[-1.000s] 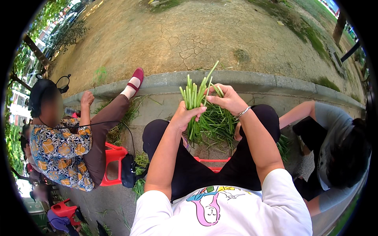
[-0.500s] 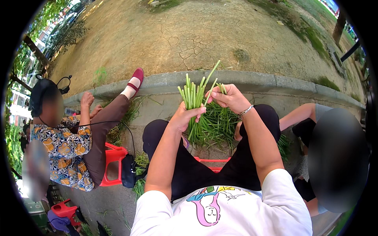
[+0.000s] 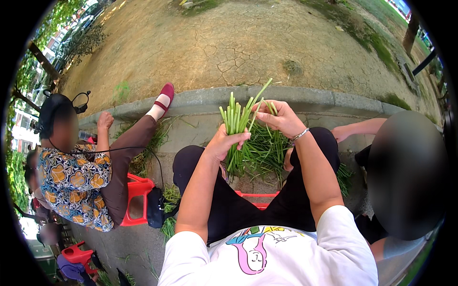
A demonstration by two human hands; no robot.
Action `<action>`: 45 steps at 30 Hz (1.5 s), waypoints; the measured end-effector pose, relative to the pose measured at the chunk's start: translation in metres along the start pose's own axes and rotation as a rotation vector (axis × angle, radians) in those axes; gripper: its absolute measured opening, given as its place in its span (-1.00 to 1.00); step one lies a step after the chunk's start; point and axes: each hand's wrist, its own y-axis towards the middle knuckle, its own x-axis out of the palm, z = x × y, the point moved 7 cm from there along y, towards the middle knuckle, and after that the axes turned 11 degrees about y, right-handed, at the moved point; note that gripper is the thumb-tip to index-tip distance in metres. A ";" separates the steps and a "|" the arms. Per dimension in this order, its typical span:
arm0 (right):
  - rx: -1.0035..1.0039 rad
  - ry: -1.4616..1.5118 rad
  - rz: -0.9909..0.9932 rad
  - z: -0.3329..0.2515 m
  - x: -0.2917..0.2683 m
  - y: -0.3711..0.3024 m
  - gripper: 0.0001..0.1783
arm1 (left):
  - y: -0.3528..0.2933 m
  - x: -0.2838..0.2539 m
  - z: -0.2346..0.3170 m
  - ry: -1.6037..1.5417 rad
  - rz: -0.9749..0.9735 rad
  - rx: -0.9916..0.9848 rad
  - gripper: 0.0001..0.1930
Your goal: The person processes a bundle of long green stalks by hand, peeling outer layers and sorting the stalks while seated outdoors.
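Observation:
Upright in my left hand (image 3: 225, 144) stands a bunch of green stalks (image 3: 234, 118), the thumb lying across it and the fingers wrapped behind. Cut-looking pale ends point up and long thin leaves hang below the fist. Beside it, my right hand (image 3: 281, 118) pinches a few more green stalks (image 3: 272, 107) between thumb and fingers, close to the bunch's upper right side. A bracelet circles the right wrist. Under both hands a heap of long green leaves (image 3: 262, 155) lies between my knees, partly hidden by the hands.
A concrete kerb (image 3: 305, 99) runs across beyond the heap, with cracked bare earth (image 3: 229, 47) past it. At left a person in a patterned top (image 3: 71, 178) sits by a red stool (image 3: 138, 202) and a dark bag (image 3: 155, 207). Another person's arm (image 3: 360, 127) reaches in at right.
Both hands keep their grips; my left hand and the bunch have shifted slightly right and down. The stalks at my right hand have tilted a little. The right-hand person's arm has moved outward.

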 end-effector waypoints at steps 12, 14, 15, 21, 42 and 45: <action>0.033 0.105 -0.026 -0.004 -0.002 -0.001 -0.83 | -0.002 0.001 0.001 0.011 -0.016 -0.024 -0.83; 0.035 0.115 -0.025 -0.005 -0.002 -0.002 -0.83 | -0.001 0.000 0.000 0.004 -0.017 -0.025 -0.83; 0.029 0.106 -0.028 -0.006 -0.001 -0.002 -0.82 | -0.001 0.000 -0.001 0.004 -0.017 -0.025 -0.83; -0.050 0.003 0.067 -0.012 -0.007 -0.004 -0.82 | -0.001 0.000 -0.001 0.068 -0.022 -0.015 -0.83; 0.150 0.022 -0.047 0.010 0.012 0.015 -0.88 | 0.013 -0.002 0.016 0.028 -0.021 -0.030 -0.80; 0.142 0.017 -0.001 0.007 0.007 0.019 -0.84 | 0.019 -0.005 0.019 -0.002 0.004 -0.016 -0.83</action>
